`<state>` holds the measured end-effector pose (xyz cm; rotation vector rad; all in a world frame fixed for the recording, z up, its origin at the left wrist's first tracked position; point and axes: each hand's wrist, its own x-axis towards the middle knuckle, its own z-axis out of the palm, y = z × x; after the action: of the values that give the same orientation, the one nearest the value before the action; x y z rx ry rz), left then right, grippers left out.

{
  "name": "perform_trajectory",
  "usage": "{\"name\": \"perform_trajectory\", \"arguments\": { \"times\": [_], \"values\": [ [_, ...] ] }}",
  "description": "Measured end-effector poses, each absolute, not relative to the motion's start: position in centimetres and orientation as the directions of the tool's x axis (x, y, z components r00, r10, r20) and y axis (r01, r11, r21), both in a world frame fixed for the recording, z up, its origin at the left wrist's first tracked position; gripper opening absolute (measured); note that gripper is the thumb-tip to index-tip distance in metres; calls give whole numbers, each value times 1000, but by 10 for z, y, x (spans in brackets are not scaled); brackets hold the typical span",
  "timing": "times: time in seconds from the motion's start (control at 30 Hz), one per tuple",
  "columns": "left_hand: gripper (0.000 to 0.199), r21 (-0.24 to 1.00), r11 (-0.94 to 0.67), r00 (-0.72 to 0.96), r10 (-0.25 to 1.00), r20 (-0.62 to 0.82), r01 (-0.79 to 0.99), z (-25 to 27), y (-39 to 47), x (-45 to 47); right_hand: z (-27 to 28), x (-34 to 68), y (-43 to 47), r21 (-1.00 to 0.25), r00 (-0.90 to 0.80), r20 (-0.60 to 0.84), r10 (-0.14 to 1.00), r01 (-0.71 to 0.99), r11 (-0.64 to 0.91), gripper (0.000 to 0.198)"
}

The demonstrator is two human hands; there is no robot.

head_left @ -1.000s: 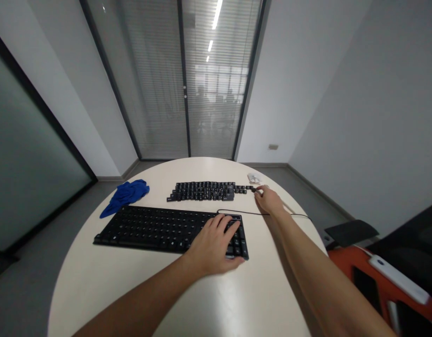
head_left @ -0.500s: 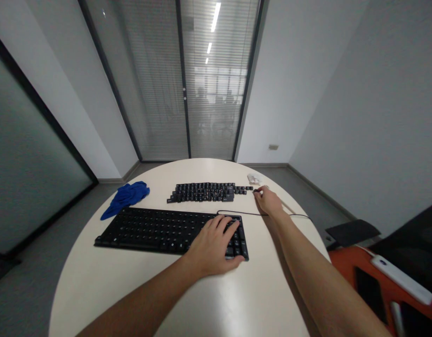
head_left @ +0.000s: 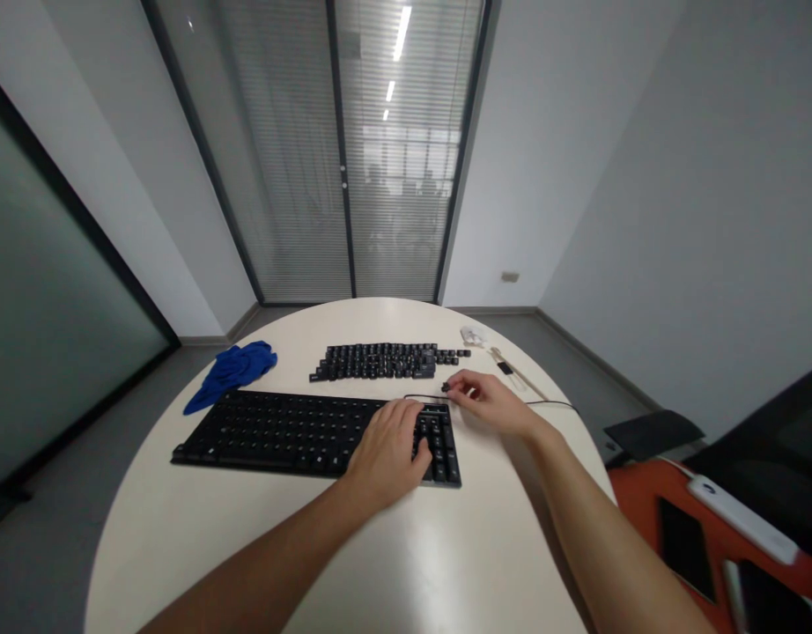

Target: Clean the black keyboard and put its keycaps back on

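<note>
A black keyboard lies across the round table, with most of its key positions bare and keys at its right end. My left hand rests on the keyboard's right part, fingers stretched out and thumb apart. Just beyond the keyboard's upper right corner, my right hand pinches a small black keycap between thumb and fingertips. Behind the keyboard, rows of loose black keycaps are laid out on the table, with a few small ones trailing off to the right.
A blue cloth lies at the left. On the right are a small clear plastic bag, a thin wooden stick and the keyboard's cable. An orange chair beside the pale table carries phones and a white power strip.
My right hand has moved left and nearer from the end of the keycap rows, bringing a keycap to the keyboard's corner. My left hand has shifted slightly left, its fingers closer together.
</note>
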<state>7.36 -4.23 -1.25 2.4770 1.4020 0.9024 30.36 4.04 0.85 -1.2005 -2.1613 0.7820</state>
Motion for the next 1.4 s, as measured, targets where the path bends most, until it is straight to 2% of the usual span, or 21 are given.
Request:
{"name": "perform_trajectory", "arguments": {
  "times": [0.1,0.27,0.47,0.77,1.0,1.2,1.4],
  "values": [
    [43,419,-554,383,820,425,720,-14,-42,74,18,291,31,-726,-593,88,800,512,460,21],
    [49,390,-568,400,808,433,725,-15,-41,73,16,293,31,-705,-584,52,810,553,444,17],
    [48,369,-582,432,801,415,724,-14,-41,74,15,293,33,-674,-599,3,801,591,444,15],
    [43,376,-593,441,794,418,712,-13,-41,73,20,285,30,-510,-593,57,803,674,534,10],
    [44,355,-587,450,799,398,728,-14,-41,72,22,284,29,-411,-589,84,803,714,567,15],
    [41,346,-582,446,801,399,736,-15,-41,72,22,285,30,-454,-604,79,793,687,568,15],
    [42,338,-584,456,801,388,738,-15,-41,72,13,292,36,-627,-631,61,773,579,522,27]
  ]
}}
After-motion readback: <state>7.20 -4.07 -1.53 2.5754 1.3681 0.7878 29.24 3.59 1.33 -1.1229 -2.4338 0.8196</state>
